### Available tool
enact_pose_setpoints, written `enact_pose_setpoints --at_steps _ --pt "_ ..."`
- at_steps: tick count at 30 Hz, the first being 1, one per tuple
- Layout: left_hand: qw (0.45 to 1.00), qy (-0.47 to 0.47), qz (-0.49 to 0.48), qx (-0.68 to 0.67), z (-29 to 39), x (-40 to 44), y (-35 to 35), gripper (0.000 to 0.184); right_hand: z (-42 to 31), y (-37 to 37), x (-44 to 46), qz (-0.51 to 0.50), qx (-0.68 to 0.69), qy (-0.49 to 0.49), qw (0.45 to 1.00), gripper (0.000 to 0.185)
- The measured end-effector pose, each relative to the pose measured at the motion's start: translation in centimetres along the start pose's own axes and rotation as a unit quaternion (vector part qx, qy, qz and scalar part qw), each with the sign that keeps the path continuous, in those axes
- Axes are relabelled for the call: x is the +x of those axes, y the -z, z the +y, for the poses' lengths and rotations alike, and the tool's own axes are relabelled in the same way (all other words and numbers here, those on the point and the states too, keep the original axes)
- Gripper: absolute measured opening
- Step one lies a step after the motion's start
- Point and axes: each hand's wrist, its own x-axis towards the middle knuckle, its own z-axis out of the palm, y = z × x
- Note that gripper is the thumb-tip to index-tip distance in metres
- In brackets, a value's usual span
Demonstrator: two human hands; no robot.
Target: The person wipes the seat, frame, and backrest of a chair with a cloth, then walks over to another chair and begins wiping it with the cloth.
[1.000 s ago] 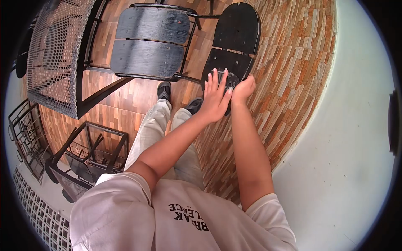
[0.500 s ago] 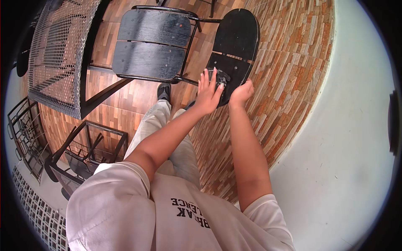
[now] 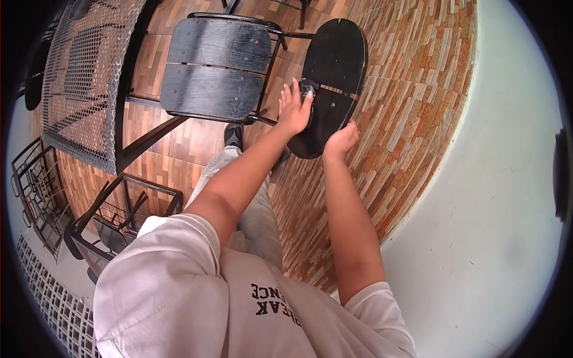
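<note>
A black metal chair has a two-slat seat [image 3: 212, 65] and a rounded two-slat backrest [image 3: 335, 56] with a gap across its middle. My left hand [image 3: 294, 110] lies on the backrest's left side, fingers extended and thumb apart. Under its fingers and thumb is a crumpled dark cloth [image 3: 310, 87], partly hidden by the hand. At the near right edge of the backrest, my right hand [image 3: 341, 141] is closed around the rim; some of its fingers are hidden.
A black mesh-topped table [image 3: 89, 77] stands to the left of the chair. Another black metal chair [image 3: 128, 209] is at the lower left. Wood-patterned tiles [image 3: 412, 101] extend beside the backrest, with a pale wall [image 3: 483, 209] at the right. My shoe [image 3: 233, 135] is near the seat.
My left hand has slid up and slightly left over the backrest, taking the cloth with it. The backrest sits slightly lower in view, and my right hand stays on its rim.
</note>
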Motion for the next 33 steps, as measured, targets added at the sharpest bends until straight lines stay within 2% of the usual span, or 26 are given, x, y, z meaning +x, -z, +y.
enact_pose_setpoints --at_steps 3,6,8,11,14,19,22,23,24,25,26,27,28,30,31,32,33 --pt "0.999 -0.008 -0.024 0.032 0.0 -5.5 -0.3 0.081 0.5 0.2 0.0 -0.004 0.017 -0.017 1.000 0.043" --pt "0.988 -0.135 -0.075 0.011 3.2 -9.0 0.4 0.081 -0.2 0.5 -0.2 -0.011 -0.027 -0.001 1.000 0.042" --pt "0.985 -0.150 -0.087 0.010 5.3 -7.6 0.4 0.082 -0.2 0.7 -0.3 -0.017 -0.050 0.008 0.999 0.042" --pt "0.977 -0.186 -0.099 0.012 8.7 -3.7 -0.3 0.085 0.0 0.3 -0.1 -0.026 0.039 -0.035 0.998 0.041" --pt "1.000 0.020 -0.018 0.002 11.5 -1.0 -1.8 0.090 0.9 0.4 0.4 -0.039 0.048 -0.027 0.998 0.041" --pt "0.998 0.058 -0.008 0.031 6.7 0.5 -0.8 0.087 0.7 0.4 0.3 -0.034 0.007 -0.030 0.999 0.042" --pt "0.990 0.091 -0.003 0.108 0.6 -3.9 0.6 0.080 0.6 -0.3 0.6 -0.008 -0.008 -0.005 1.000 0.044" --pt "0.991 0.076 0.015 0.108 -2.2 -6.2 1.0 0.074 0.8 -0.3 0.3 0.011 -0.020 0.002 1.000 0.045" --pt "0.995 0.081 -0.047 0.032 -4.5 -8.5 2.5 0.070 1.4 0.0 0.2 0.004 -0.012 0.007 1.000 0.045" --pt "0.983 0.094 -0.152 0.043 -3.9 -11.3 6.1 0.061 2.1 0.0 0.5 0.021 -0.057 0.025 0.998 0.045" --pt "0.996 0.030 -0.087 0.008 -5.8 -13.9 6.8 0.057 0.8 -0.3 0.3 0.038 -0.099 0.046 0.993 0.046" --pt "0.991 0.065 -0.113 0.029 -8.0 -15.7 8.2 0.055 -0.4 -0.3 -0.2 0.043 -0.122 0.031 0.991 0.049" --pt "0.992 0.063 -0.108 -0.019 -10.1 -17.3 9.7 0.054 -1.8 -0.1 -1.0 0.047 -0.145 0.015 0.988 0.053" --pt "0.984 0.125 -0.106 -0.070 -7.3 -20.7 16.6 0.051 -2.4 -0.6 -1.4 0.075 -0.100 0.039 0.991 0.066" --pt "0.987 0.119 -0.062 -0.087 -7.9 -21.6 19.3 0.050 -4.2 -0.3 -2.0 0.068 -0.092 0.047 0.992 0.066" --pt "0.988 0.114 -0.020 -0.106 -8.5 -22.0 22.0 0.049 -6.1 0.3 -2.6 0.005 -0.168 0.034 0.985 0.072" --pt "0.982 0.158 0.009 -0.107 -7.7 -22.4 25.3 0.050 -7.8 0.8 -3.2 -0.056 -0.243 0.020 0.968 0.078"
